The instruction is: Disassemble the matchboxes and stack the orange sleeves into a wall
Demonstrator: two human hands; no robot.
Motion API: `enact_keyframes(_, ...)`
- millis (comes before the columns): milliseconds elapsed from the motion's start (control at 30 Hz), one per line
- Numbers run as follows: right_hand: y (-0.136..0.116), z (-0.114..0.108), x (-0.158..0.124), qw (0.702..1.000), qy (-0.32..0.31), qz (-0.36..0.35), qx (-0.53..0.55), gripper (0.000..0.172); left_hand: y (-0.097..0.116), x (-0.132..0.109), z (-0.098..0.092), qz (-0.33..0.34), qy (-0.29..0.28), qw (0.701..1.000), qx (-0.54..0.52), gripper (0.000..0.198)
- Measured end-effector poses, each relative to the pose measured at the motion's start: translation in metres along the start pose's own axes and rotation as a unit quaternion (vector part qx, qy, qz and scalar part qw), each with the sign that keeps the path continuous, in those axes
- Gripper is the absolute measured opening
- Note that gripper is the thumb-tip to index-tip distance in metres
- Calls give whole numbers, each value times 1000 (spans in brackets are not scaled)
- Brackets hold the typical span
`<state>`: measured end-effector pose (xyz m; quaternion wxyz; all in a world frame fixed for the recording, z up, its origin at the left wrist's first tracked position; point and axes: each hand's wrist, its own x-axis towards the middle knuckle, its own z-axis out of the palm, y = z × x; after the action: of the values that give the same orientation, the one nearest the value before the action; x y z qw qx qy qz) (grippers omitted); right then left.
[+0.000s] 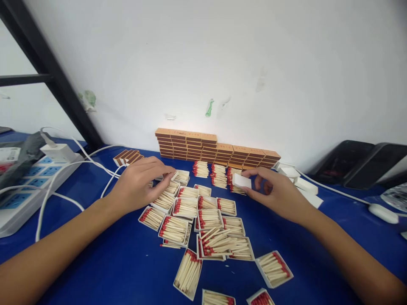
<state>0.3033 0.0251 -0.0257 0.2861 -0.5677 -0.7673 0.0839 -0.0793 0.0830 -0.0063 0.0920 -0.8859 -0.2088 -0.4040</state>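
Observation:
My right hand (275, 190) pinches a small white matchbox tray (241, 181) between thumb and fingers, beside three loose piles of red-tipped matches (219, 176). The tray's inside is turned away from view. At the left, my left hand (141, 184) has thumb and fingertips closed around something pale at the edge of a filled tray (182, 177); what exactly they grip is unclear. Several white trays full of matches (210, 219) spread across the middle, some overlapping or stacked. Loose matches (216, 242) lie heaped over one tray near the front.
Brown matchbox sleeves (203, 148) are stacked against the white wall, more (129, 156) lying at the left. A power strip (38, 182) with white cables is on the far left. At right are white trays (305, 185), a cable and dark phones (375, 165).

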Motion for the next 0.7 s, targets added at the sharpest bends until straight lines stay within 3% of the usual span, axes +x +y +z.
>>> enact_keyframes(167,19,-21,0,999,18,27,-40,46,-1,0,-1,-5,0,1000,1,16)
enact_keyframes(367,39,-39,0,990,0,-19,-140,42,-1,0,0,-8,-2,1000,0,17)
enact_keyframes(567,10,-13,-3,992,-54,-28,-108,37,-1,0,-1,-19,-6,1000,-1,17)
enact_keyframes(700,-1,5,-4,995,-30,-35,-90,27,-1,0,0,-21,-5,1000,1,17)
